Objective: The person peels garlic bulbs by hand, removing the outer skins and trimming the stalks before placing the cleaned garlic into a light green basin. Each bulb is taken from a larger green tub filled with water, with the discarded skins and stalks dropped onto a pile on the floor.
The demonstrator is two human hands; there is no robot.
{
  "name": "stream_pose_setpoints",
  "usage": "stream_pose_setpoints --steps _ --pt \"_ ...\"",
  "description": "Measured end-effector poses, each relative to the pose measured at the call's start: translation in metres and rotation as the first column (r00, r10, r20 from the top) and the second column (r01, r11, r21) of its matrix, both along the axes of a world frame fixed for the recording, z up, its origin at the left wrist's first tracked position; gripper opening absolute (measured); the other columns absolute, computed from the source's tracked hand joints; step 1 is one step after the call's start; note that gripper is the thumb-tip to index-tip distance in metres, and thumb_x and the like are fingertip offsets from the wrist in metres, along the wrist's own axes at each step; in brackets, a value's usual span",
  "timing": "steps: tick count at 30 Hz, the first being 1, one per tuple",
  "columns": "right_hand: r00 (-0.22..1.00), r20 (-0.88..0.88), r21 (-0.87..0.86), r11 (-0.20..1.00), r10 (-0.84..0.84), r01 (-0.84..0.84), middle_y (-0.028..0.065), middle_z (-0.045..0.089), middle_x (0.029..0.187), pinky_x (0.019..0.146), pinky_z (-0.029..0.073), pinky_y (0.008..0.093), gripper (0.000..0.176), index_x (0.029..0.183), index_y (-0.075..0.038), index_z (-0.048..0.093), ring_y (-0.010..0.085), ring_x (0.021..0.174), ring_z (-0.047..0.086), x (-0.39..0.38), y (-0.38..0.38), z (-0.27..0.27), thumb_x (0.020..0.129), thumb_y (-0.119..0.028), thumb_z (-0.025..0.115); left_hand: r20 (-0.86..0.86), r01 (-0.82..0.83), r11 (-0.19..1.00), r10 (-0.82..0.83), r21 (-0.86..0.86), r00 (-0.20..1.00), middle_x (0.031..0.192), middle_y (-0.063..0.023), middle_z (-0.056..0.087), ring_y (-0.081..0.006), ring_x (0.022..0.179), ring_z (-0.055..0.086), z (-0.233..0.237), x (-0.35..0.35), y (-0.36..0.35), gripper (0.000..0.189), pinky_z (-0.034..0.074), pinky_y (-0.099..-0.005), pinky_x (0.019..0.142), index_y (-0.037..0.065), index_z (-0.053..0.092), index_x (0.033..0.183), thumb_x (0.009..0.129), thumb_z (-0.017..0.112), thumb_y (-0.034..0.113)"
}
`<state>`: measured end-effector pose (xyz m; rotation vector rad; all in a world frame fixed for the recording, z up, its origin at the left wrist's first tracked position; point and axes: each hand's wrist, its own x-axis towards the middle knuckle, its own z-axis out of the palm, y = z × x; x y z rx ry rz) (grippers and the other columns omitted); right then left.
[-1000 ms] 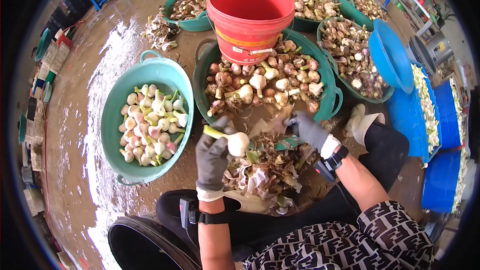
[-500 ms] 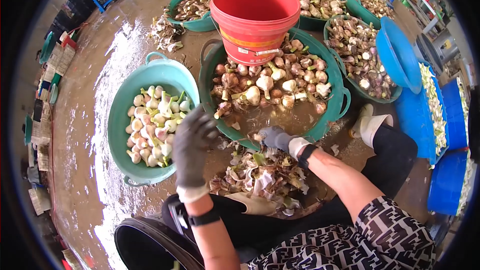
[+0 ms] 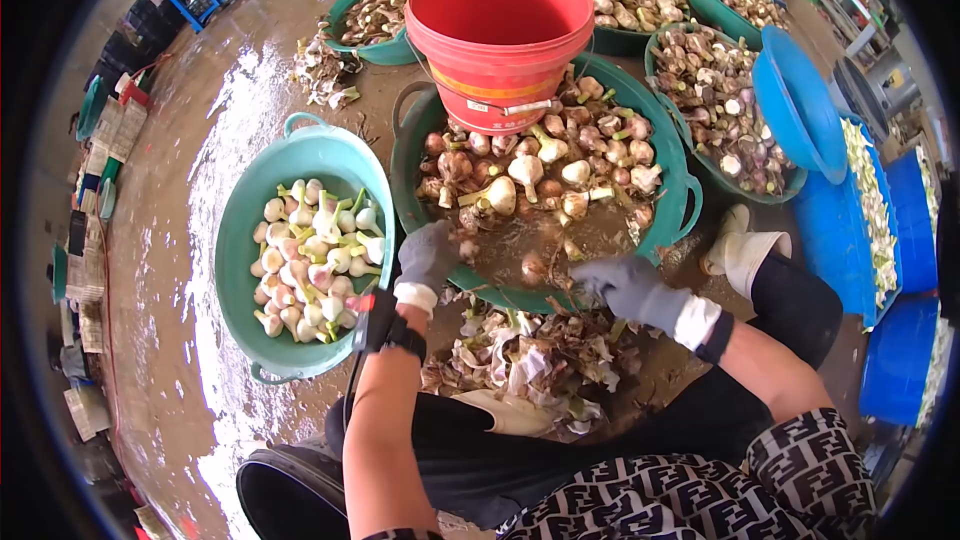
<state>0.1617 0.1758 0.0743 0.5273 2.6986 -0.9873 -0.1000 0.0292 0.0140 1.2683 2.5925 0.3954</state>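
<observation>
My left hand [image 3: 430, 258], in a grey glove, is at the lower left rim of the large green basin [image 3: 680, 155] of unpeeled garlic [image 3: 526, 170]. Its fingers reach a bulb near the rim; whether they hold it is unclear. My right hand [image 3: 622, 288], also gloved, is over the basin's lower right rim, fingers partly curled, with their tips blurred. Loose bulbs lie in the murky bottom between both hands. A red bucket [image 3: 500, 50] rests over the far part of the basin. Cleaned white garlic [image 3: 312, 255] fills part of the lighter green tub [image 3: 240, 240] at left.
Peeled skins [image 3: 540, 360] are heaped on the wet floor [image 3: 160, 270] below the basin. More garlic basins stand behind, and a blue bowl [image 3: 800, 105] leans at right beside blue crates [image 3: 840, 230]. A black bucket [image 3: 290, 495] is at lower left.
My left hand has moved from beside the light green tub down to the basin rim. My right hand has shifted right along the rim. The view has tilted slightly.
</observation>
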Motion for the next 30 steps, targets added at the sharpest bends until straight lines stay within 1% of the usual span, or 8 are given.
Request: stream_pose_setpoints --steps 7,11,12,14,16,27,29,30 --pt "0.999 -0.018 0.129 0.991 -0.034 0.036 0.0082 0.054 0.108 0.082 0.044 0.0361 0.047 0.112 -0.015 0.049 0.028 0.092 0.055 -0.082 -0.048 -0.012 0.069 -0.029 0.063 0.225 0.045 0.999 -0.045 0.009 0.973 0.081 -0.0129 0.061 -0.03 0.076 0.058 0.067 0.072 -0.017 0.03 0.044 -0.0391 0.067 0.01 0.059 0.086 0.071 0.059 0.036" --pt "0.992 -0.083 0.028 0.995 -0.09 0.093 0.0132 0.058 0.096 0.077 0.045 0.0376 0.041 0.103 -0.011 0.054 0.0292 0.087 0.057 -0.081 -0.058 -0.03 0.069 -0.033 0.062 0.267 -0.031 0.979 -0.025 0.202 0.963 0.072 -0.0127 0.06 -0.0285 0.072 0.059 0.076 0.09 -0.021 0.031 0.045 -0.0348 0.065 0.006 0.061 0.083 0.071 0.061 0.034" --pt "0.987 -0.11 0.003 0.993 -0.121 0.122 0.0144 0.06 0.09 0.075 0.046 0.038 0.038 0.1 -0.01 0.055 0.0293 0.085 0.058 -0.078 -0.056 -0.031 0.07 -0.033 0.061 0.547 -0.172 0.947 -0.004 0.271 0.837 0.083 -0.0134 0.061 -0.0263 0.08 0.06 0.078 0.089 -0.026 0.037 0.046 -0.0335 0.071 0.004 0.058 0.094 0.069 0.066 0.03" --pt "0.969 -0.059 -0.075 0.969 -0.241 0.236 0.0148 0.06 0.085 0.074 0.046 0.0382 0.036 0.095 -0.009 0.056 0.0296 0.083 0.058 -0.07 -0.05 -0.029 0.07 -0.034 0.062 0.495 -0.212 0.874 -0.038 0.438 0.868 0.094 -0.0147 0.057 -0.0267 0.088 0.058 0.063 0.102 -0.034 0.045 0.045 -0.0343 0.075 0.005 0.053 0.103 0.067 0.069 0.027" --pt "0.901 0.048 -0.16 0.887 -0.432 0.434 0.0155 0.061 0.079 0.071 0.045 0.0381 0.04 0.089 -0.005 0.057 0.0295 0.079 0.059 -0.067 -0.048 -0.039 0.069 -0.039 0.063 0.229 -0.046 0.84 -0.095 0.54 0.969 0.117 -0.0182 0.044 -0.0304 0.107 0.046 0.044 0.116 -0.04 0.072 0.043 -0.0375 0.083 0.008 0.038 0.121 0.061 0.075 0.023" --pt "0.813 0.283 -0.798 0.345 -0.51 0.494 0.0025 0.054 0.06 0.044 0.042 0.023 0.019 0.078 0.002 0.055 0.0091 0.051 0.051 -0.064 -0.048 -0.038 0.077 -0.015 0.064 0.445 -0.197 0.75 -0.143 0.631 0.884 0.096 -0.014 0.057 -0.0271 0.089 0.055 0.026 0.116 -0.05 0.055 0.044 -0.0298 0.079 0.001 0.048 0.113 0.064 0.07 0.013" --pt "0.842 0.146 -0.9 0.285 -0.519 0.331 0.0046 0.054 0.06 0.038 0.04 0.0208 0.012 0.077 -0.001 0.054 0.0097 0.046 0.05 -0.063 -0.049 -0.047 0.08 -0.012 0.058 0.877 -0.659 0.579 -0.294 0.48 0.381 0.094 -0.011 0.058 -0.0239 0.082 0.057 0.022 0.113 -0.051 0.049 0.046 -0.0292 0.073 0.002 0.049 0.113 0.072 0.066 0.021" --pt "0.881 0.035 -0.833 0.473 -0.472 0.286 0.0044 0.054 0.062 0.044 0.042 0.0246 0.013 0.079 0.0 0.054 0.012 0.05 0.05 -0.062 -0.048 -0.049 0.079 -0.012 0.059 0.921 -0.701 0.606 -0.33 0.376 0.209 0.091 -0.0074 0.058 -0.0181 0.073 0.058 0.023 0.111 -0.052 0.04 0.048 -0.0288 0.065 0.002 0.05 0.111 0.079 0.057 0.026"
